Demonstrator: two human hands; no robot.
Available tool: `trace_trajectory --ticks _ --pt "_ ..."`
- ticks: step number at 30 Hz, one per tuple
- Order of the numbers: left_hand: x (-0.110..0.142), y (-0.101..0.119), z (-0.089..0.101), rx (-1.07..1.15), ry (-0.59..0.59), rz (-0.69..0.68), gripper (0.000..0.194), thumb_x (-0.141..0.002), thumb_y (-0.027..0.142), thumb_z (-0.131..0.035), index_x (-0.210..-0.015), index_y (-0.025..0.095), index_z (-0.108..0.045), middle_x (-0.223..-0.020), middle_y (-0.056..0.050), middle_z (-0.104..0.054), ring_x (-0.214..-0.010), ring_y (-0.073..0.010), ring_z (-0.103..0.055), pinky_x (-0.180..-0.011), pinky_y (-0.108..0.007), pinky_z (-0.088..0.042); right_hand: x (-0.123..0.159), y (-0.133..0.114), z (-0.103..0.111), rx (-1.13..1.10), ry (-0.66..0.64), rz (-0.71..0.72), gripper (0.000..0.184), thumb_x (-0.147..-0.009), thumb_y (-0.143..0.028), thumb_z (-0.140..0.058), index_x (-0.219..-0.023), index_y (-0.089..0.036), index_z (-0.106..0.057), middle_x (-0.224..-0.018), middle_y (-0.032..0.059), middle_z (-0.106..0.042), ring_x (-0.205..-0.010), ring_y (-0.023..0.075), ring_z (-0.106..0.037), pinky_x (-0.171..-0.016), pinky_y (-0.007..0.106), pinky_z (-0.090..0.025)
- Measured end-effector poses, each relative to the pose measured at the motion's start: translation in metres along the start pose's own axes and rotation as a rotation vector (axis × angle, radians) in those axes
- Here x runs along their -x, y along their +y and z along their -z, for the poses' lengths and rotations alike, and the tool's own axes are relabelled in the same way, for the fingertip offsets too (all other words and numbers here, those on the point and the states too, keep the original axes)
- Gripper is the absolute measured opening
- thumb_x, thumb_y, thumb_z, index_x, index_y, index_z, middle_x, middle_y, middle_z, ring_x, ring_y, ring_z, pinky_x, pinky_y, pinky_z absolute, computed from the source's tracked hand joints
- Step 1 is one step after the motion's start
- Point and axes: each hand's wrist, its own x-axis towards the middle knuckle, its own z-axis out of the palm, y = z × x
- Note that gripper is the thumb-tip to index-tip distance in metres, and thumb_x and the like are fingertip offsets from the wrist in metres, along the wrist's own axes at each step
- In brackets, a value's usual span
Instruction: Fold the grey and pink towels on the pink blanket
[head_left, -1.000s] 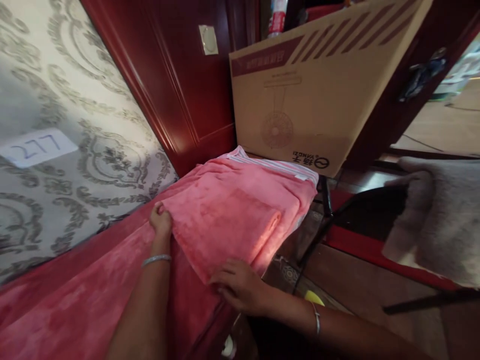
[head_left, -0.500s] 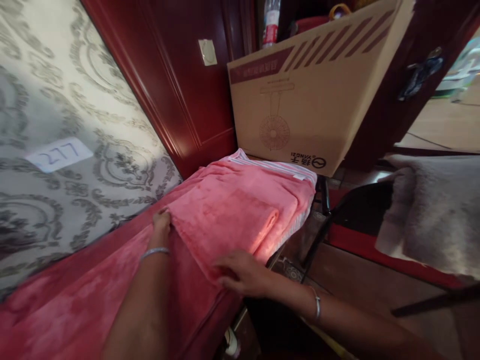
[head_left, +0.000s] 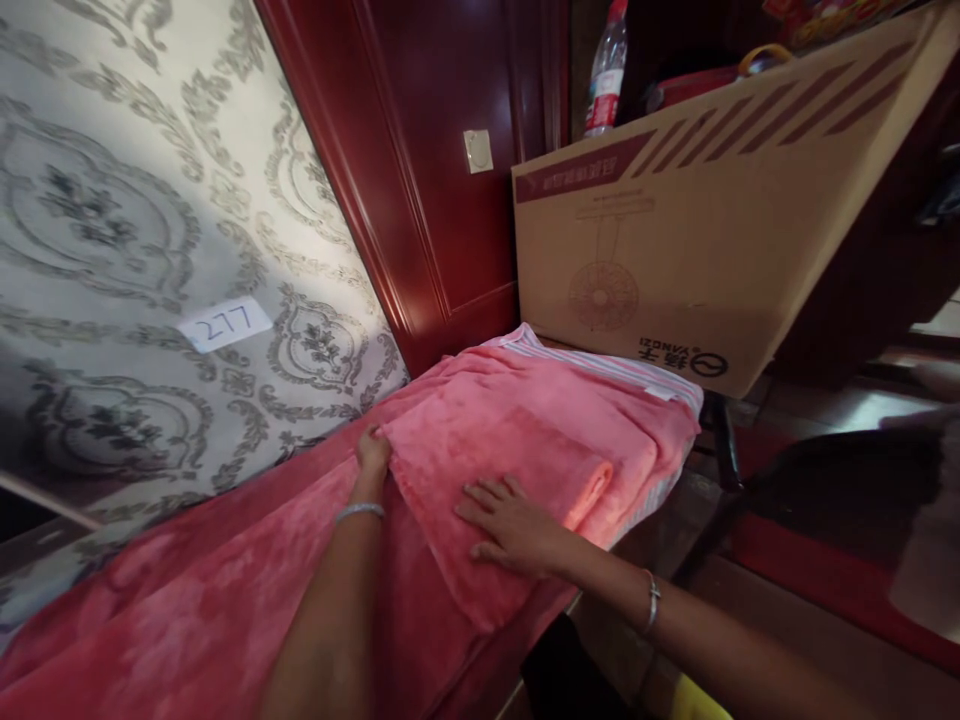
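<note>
A pink fleece blanket (head_left: pixel 525 430) lies folded over a longer pink stretch (head_left: pixel 187 610) that runs toward me along the wall. My left hand (head_left: pixel 371 455) pinches the near left corner of the folded layer, fingers closed on the cloth. My right hand (head_left: pixel 510 525) rests flat on top of the folded part, fingers spread and pressing the fabric. A bracelet shows on each wrist.
A large cardboard fan box (head_left: pixel 705 230) stands just behind the blanket. A plastic bottle (head_left: pixel 604 70) stands behind it. Patterned wallpaper with a "277" label (head_left: pixel 225 323) is on the left, red wood panelling (head_left: pixel 450 170) beyond. A dark chair (head_left: pixel 825 480) sits at right.
My right hand has slid from the folded blanket's near edge up onto its top and now lies flat. The view has swung left; the grey cloth at right is mostly out of frame.
</note>
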Motion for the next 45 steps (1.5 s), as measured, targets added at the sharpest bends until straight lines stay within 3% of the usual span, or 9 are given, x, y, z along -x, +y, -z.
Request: trace_trajectory --ticks 3,6,9,11,14,16,22,26,45 --pt "0.002 -0.002 0.001 -0.212 0.051 -0.028 0.041 -0.070 0.013 -0.065 -0.111 0.014 -0.069 -0.101 -0.016 -0.074 -0.103 -0.0298 -0.067 -0.088 -0.040 -0.054 -0.016 0.014 0.016 -0.050 -0.003 0.030 0.046 -0.093 -0.033 -0.064 -0.138 -0.027 -0.061 -0.140 0.0101 -0.060 -0.128 0.0330 -0.055 -0.109 0.050 -0.044" --pt "0.005 0.006 0.001 -0.388 0.087 -0.069 0.044 -0.072 0.016 -0.064 -0.116 0.011 -0.067 -0.121 -0.021 -0.068 -0.114 -0.0352 -0.064 -0.097 -0.047 -0.051 -0.055 0.038 0.047 -0.055 -0.036 -0.087 0.040 -0.096 -0.031 -0.057 -0.135 -0.027 -0.064 -0.137 0.0071 -0.062 -0.124 0.0272 -0.059 -0.107 0.038 -0.049" --pt "0.014 0.024 -0.008 -0.530 0.094 -0.182 0.051 -0.077 0.020 -0.063 -0.127 0.014 -0.062 -0.148 -0.021 -0.049 -0.137 -0.0362 -0.047 -0.113 -0.048 -0.039 -0.108 0.071 0.072 0.014 -0.023 -0.237 0.048 -0.099 -0.031 -0.049 -0.145 -0.020 -0.053 -0.148 0.0090 -0.052 -0.136 0.0272 -0.048 -0.116 0.042 -0.038" --pt "0.023 0.036 -0.019 -0.726 0.018 -0.329 0.052 -0.084 0.025 -0.057 -0.135 0.014 -0.058 -0.153 -0.019 -0.044 -0.144 -0.0332 -0.038 -0.119 -0.045 -0.033 -0.142 0.092 0.078 0.043 -0.002 -0.298 0.050 -0.101 -0.030 -0.042 -0.150 -0.015 -0.046 -0.154 0.0122 -0.043 -0.143 0.0281 -0.039 -0.120 0.045 -0.031" --pt "0.039 0.042 -0.035 -1.069 -0.129 -0.483 0.058 -0.095 0.038 -0.044 -0.144 0.008 -0.049 -0.154 -0.023 -0.043 -0.147 -0.0347 -0.032 -0.119 -0.052 -0.029 -0.180 0.116 0.071 0.069 -0.004 -0.367 0.053 -0.105 -0.034 -0.033 -0.154 -0.014 -0.039 -0.160 0.0138 -0.033 -0.149 0.0306 -0.026 -0.121 0.052 -0.023" --pt "0.048 0.034 -0.041 -1.192 -0.169 -0.483 0.066 -0.096 0.047 -0.039 -0.148 0.007 -0.043 -0.157 -0.025 -0.037 -0.150 -0.0379 -0.026 -0.119 -0.057 -0.025 -0.193 0.128 0.059 0.078 -0.029 -0.379 0.054 -0.106 -0.038 -0.030 -0.155 -0.018 -0.038 -0.162 0.0106 -0.028 -0.151 0.0310 -0.019 -0.122 0.056 -0.017" --pt "0.059 -0.010 -0.038 -1.315 -0.221 -0.346 0.078 -0.095 0.062 -0.033 -0.154 0.010 -0.035 -0.160 -0.028 -0.029 -0.151 -0.0416 -0.021 -0.119 -0.061 -0.018 -0.187 0.165 0.010 0.074 -0.142 -0.402 0.054 -0.104 -0.049 -0.030 -0.154 -0.030 -0.039 -0.163 0.0027 -0.027 -0.150 0.0307 -0.021 -0.119 0.065 -0.016" --pt "0.058 -0.016 -0.038 -1.318 -0.239 -0.334 0.082 -0.094 0.066 -0.032 -0.155 0.011 -0.034 -0.160 -0.028 -0.027 -0.151 -0.0413 -0.019 -0.118 -0.062 -0.016 -0.181 0.185 -0.008 0.066 -0.151 -0.412 0.059 -0.104 -0.054 -0.021 -0.158 -0.031 -0.029 -0.166 0.0001 -0.018 -0.152 0.0285 -0.016 -0.119 0.064 -0.014" --pt "0.060 -0.013 -0.036 -1.273 -0.233 -0.295 0.085 -0.092 0.067 -0.035 -0.155 0.009 -0.032 -0.161 -0.027 -0.027 -0.152 -0.0390 -0.019 -0.120 -0.059 -0.017 -0.183 0.195 -0.014 0.061 -0.154 -0.408 0.062 -0.102 -0.058 -0.018 -0.158 -0.033 -0.030 -0.165 -0.0005 -0.019 -0.152 0.0289 -0.018 -0.118 0.065 -0.015"
